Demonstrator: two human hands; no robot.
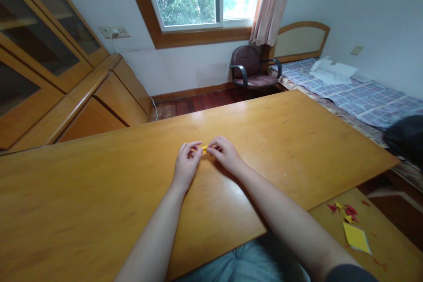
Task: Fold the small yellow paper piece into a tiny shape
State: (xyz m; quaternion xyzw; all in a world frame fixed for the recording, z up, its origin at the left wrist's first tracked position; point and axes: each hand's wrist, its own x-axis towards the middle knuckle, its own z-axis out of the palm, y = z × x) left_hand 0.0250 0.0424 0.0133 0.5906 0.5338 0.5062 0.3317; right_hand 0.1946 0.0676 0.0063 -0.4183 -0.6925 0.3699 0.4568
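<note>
Between my two hands, just above or on the wooden table point(99, 194), is a small folded piece of yellow paper point(205, 149). My left hand point(188, 161) pinches its left end between thumb and fingers. From the other side, my right hand point(225, 152) grips the right end with thumb and fingertips. Most of the paper is covered by the fingers, so its folded shape is hard to make out.
On a lower surface at the right lie several small red and yellow folded paper figures point(350, 212) and a stack of square yellow paper point(357, 238). Beyond the table stand a brown armchair point(247, 68) and a bed point(360, 101). A wooden cabinet point(82, 92) is at left.
</note>
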